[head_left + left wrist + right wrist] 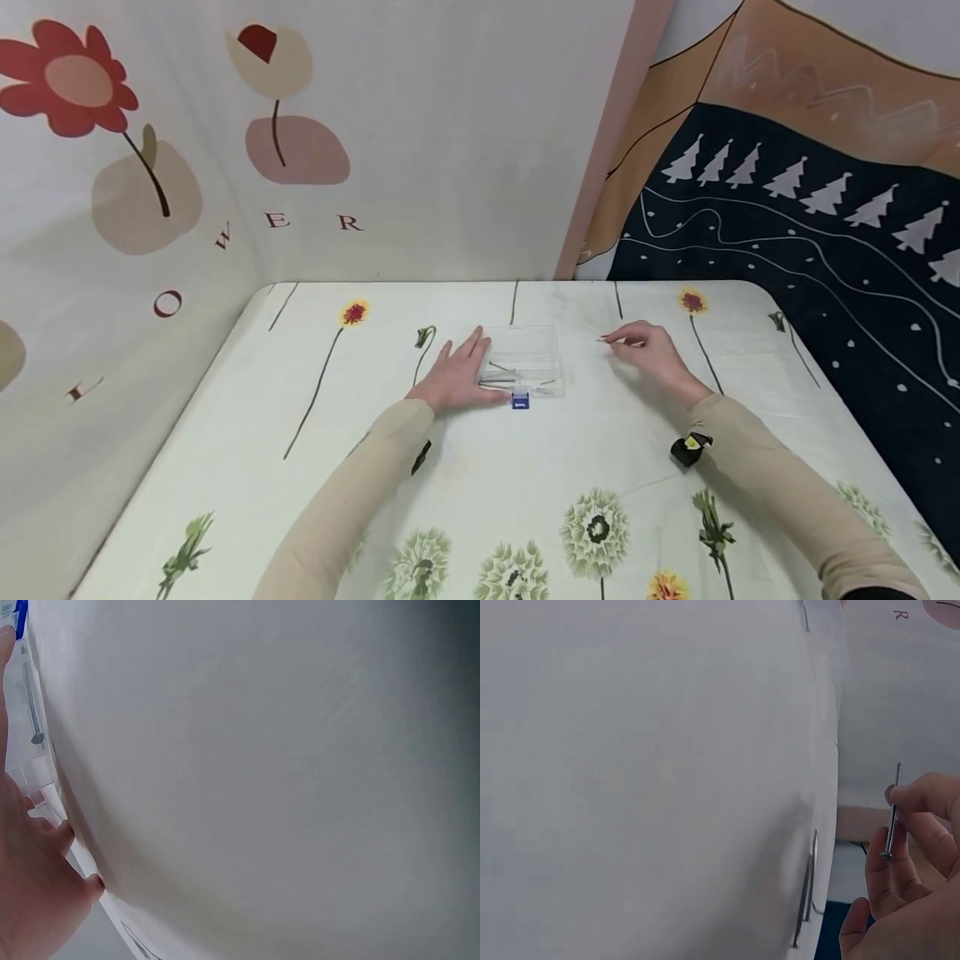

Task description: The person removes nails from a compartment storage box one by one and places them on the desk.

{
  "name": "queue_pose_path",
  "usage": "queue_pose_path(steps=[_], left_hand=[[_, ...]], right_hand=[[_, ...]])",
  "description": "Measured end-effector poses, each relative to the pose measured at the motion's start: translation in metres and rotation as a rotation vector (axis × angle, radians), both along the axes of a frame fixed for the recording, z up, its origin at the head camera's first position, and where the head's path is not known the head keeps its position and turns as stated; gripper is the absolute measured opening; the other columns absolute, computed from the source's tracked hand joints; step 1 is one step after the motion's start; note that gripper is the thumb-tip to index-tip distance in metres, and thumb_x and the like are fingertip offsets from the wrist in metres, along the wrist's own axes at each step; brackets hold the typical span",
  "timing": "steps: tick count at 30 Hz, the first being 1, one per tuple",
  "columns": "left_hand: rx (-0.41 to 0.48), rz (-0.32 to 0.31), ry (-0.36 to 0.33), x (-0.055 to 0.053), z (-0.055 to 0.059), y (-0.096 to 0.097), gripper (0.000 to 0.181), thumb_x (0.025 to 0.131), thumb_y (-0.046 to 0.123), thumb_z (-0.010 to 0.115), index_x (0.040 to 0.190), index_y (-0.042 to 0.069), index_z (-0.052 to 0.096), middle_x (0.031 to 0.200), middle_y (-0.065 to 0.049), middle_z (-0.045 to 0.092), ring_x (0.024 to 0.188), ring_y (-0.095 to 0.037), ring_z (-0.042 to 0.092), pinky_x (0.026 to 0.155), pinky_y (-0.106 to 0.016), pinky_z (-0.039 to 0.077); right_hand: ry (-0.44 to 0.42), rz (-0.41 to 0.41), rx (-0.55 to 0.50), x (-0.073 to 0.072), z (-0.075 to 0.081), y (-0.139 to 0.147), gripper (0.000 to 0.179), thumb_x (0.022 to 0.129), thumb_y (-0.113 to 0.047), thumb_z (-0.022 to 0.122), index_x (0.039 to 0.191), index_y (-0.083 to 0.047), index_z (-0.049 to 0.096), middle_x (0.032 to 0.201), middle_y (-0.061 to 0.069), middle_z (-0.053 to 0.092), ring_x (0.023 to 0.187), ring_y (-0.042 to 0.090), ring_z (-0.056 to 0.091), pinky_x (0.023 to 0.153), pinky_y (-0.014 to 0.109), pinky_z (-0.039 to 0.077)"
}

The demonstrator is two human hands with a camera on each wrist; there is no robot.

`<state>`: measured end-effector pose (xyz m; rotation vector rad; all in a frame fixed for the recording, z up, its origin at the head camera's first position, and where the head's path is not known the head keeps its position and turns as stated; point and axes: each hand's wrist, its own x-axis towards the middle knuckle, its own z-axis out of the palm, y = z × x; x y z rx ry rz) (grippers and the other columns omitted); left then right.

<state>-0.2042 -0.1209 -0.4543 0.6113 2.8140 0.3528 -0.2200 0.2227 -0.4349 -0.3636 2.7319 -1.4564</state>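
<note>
My right hand (648,354) pinches a nail (892,832) between thumb and fingertips, above the tabletop to the right of a clear plastic box (557,358). In the right wrist view the nail stands nearly upright in the picture, its flat head low. My left hand (461,379) rests at the box's left side with fingers spread, the thumb along the front near a blue latch (520,400). Several nails (498,377) lie inside the box; one nail (34,709) shows through its wall in the left wrist view. Two more nails (802,907) lie on the cloth beneath my right hand.
A white cloth printed with flowers covers the table (315,500). A white fabric wall (450,167) with printed flowers rises behind and to the left. Dark blue fabric (810,275) with printed trees hangs at the right. Both wrists wear dark straps (688,450).
</note>
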Motion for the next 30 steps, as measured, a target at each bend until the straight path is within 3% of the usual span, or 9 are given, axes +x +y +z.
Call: queue_pose_path(steps=[10,30], left_hand=[[0.006,-0.002,0.008,0.0,0.0,-0.006,0.111,0.078,0.074,0.056,0.154,0.004,0.015,0.161,-0.011,0.0,0.146,-0.022,0.008,0.116,-0.05,0.003],[0.029,-0.009,0.013,0.001,-0.002,-0.003,0.11,0.078,0.076,0.055,0.155,0.006,0.017,0.161,-0.01,0.002,0.146,-0.019,0.005,0.116,-0.048,0.003]], right_hand=[[0.046,-0.084,0.11,-0.006,0.017,0.015,0.017,0.092,-0.003,0.062,0.104,0.003,0.072,0.112,0.019,0.061,0.099,0.031,0.052,0.078,0.037,0.04],[0.033,-0.031,0.129,-0.031,-0.005,0.042,0.017,0.092,-0.005,0.061,0.103,0.005,0.07,0.116,0.022,0.055,0.1,0.034,0.051,0.087,0.045,0.038]])
